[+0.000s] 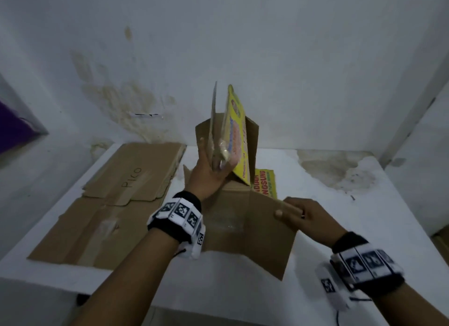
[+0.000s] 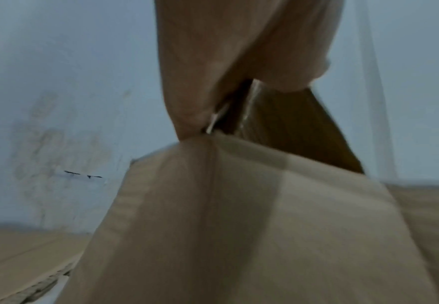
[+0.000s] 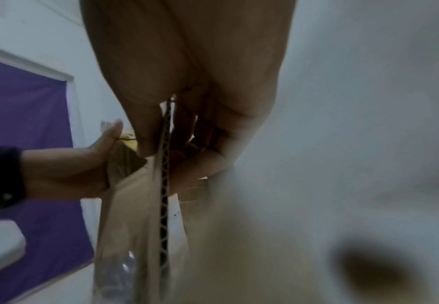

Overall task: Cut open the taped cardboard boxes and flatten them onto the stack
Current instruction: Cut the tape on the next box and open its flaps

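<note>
Cardboard box (image 1: 245,219) mid-worktop (image 1: 315,185), upper flaps upright, left hand (image 1: 206,172) gripping them, right hand (image 1: 301,214) pinching the near panel's edge, corrugation visible only from right wrist, flattened stack (image 1: 116,199) left

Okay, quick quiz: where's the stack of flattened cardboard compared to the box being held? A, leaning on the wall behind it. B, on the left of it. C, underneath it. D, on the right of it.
B: in the head view the flattened stack lies on the white surface left of the box, which the left hand and right hand grip by its flaps.
</note>
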